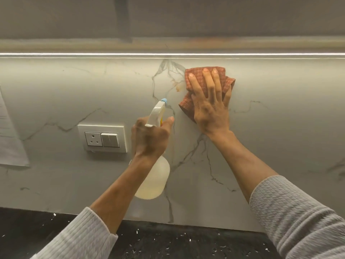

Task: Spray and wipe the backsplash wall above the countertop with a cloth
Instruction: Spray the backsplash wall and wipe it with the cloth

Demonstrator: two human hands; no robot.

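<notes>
The backsplash wall [261, 146] rises behind the countertop [168, 243], which runs along the bottom of the view. A light strip [112, 54] runs along the top edge of the wall, with a cabinet underside [205, 25] above it. The cloth [196, 85] lies flat against the upper part of the wall, right of centre, under the right hand [211, 109]. To the lower left of the cloth, the left hand [149, 139] holds a spray bottle [155, 180] just before the wall, nozzle up toward the cloth. A socket-and-switch plate [102, 138] sits on the wall left of the bottle. A sheet of paper [9, 137] hangs on the wall at the far left edge.
</notes>
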